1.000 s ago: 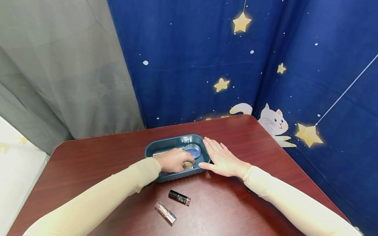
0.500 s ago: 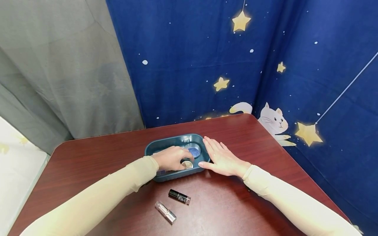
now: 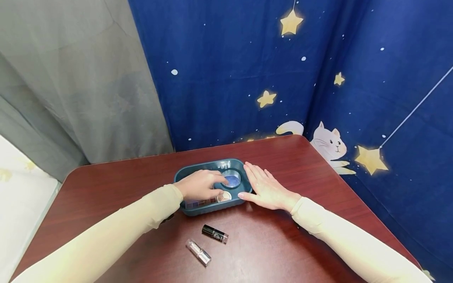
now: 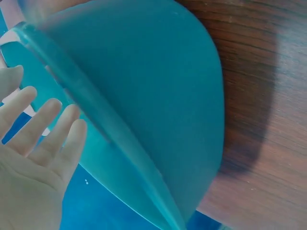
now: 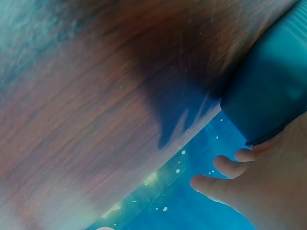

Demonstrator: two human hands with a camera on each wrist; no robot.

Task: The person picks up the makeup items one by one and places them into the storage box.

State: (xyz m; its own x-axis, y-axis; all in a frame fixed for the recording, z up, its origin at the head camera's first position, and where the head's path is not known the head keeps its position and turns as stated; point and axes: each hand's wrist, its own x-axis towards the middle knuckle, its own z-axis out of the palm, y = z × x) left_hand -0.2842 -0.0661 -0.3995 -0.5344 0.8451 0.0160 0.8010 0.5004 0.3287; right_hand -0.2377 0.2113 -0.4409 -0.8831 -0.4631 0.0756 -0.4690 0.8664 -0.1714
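Observation:
A teal plastic basket (image 3: 210, 211) stands near the middle of the table. My left hand (image 3: 199, 184) is over its left half, fingers spread and loosely extended, holding nothing. Close to its thumb, a small round compact (image 3: 224, 196) with pale segments lies against the front wall. A shallow round tin (image 3: 232, 181), bluish inside, sits behind it. Partly under the hand, an eyeshadow palette (image 3: 199, 203) shows some dark pans. In the left wrist view, the fingers (image 4: 64, 127) reach over the basket's rim. My right hand (image 3: 267, 191) rests straight-fingered against the basket's right end.
In front of the basket, a black lipstick tube (image 3: 214, 234) and a silver, clear-ended lipstick tube (image 3: 198, 252) lie on the reddish-brown table (image 3: 279, 243). Behind the table hang a blue star-print curtain (image 3: 226, 78) and a grey curtain (image 3: 106, 86).
My left hand has let go of the round compact, which stays in the basket, and has drawn back left with its fingers opening. The right hand has not moved.

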